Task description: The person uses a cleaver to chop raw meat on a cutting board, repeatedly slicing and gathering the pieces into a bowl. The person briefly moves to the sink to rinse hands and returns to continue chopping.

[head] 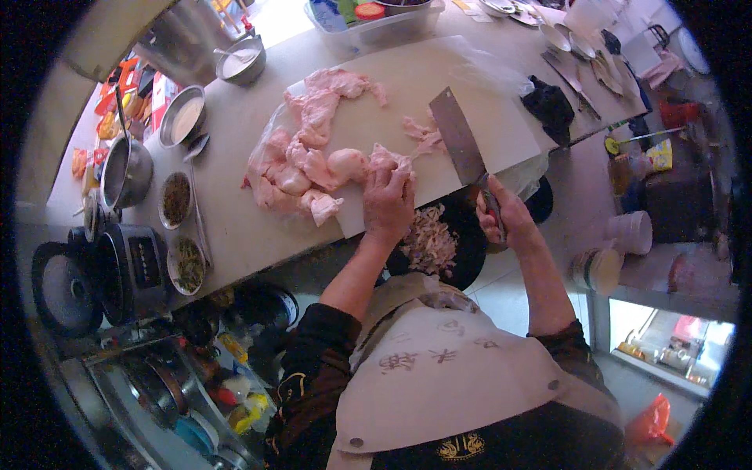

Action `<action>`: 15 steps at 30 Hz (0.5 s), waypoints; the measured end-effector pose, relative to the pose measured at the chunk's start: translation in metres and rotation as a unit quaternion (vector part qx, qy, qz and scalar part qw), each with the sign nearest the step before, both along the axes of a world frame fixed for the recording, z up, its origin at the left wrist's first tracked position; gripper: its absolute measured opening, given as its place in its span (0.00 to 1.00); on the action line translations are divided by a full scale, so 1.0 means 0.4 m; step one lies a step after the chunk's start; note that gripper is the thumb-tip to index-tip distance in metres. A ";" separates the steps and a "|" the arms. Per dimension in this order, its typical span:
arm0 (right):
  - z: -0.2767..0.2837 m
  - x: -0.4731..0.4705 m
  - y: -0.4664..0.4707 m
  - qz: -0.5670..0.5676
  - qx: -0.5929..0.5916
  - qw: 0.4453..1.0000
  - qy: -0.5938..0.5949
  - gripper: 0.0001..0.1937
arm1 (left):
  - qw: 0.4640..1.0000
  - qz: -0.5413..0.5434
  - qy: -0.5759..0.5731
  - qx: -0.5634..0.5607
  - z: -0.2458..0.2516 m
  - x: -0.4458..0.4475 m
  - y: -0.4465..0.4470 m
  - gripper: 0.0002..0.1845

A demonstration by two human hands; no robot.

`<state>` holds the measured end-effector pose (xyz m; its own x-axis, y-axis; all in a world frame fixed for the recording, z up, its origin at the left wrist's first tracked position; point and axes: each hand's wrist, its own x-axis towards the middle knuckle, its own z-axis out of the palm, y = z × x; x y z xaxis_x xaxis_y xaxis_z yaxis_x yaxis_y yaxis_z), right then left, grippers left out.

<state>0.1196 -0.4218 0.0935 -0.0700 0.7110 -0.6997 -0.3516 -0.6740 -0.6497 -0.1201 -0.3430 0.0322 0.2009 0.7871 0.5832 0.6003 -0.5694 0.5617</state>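
Observation:
My left hand (388, 202) presses its fingers on the right end of a pile of pale pink raw fat (305, 158) on a white cutting board (487, 111). In my right hand (508, 214) is the handle of a cleaver (458, 138), its broad blade over the board and pointing away from me. Cut strips of the fat (424, 134) lie between the left hand and the blade. Below the board's near edge, a dark bowl or pan (470, 258) holds many small cut pieces (432, 241).
On the left stand metal bowls (182, 117), a metal pot (138, 176), two small dishes (176, 200) and a long spoon (197, 194). A plastic tub (376, 35) is behind the board. To the right lie a black plastic bag (548, 108), a knife (570, 82) and several ladles (555, 38).

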 end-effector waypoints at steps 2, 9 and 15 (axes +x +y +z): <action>0.015 -0.005 -0.031 0.001 0.050 0.998 0.029 0.30 | 1.000 -0.007 -0.011 0.000 -0.003 -0.003 -0.005 0.08; 0.038 0.028 -0.108 -0.096 0.078 0.990 -0.062 0.29 | 0.991 0.035 0.046 -0.124 0.091 0.040 0.082 0.14; 0.015 0.056 -0.070 -0.097 0.037 0.989 -0.109 0.28 | 0.981 0.094 0.140 -0.097 0.007 0.037 0.352 0.21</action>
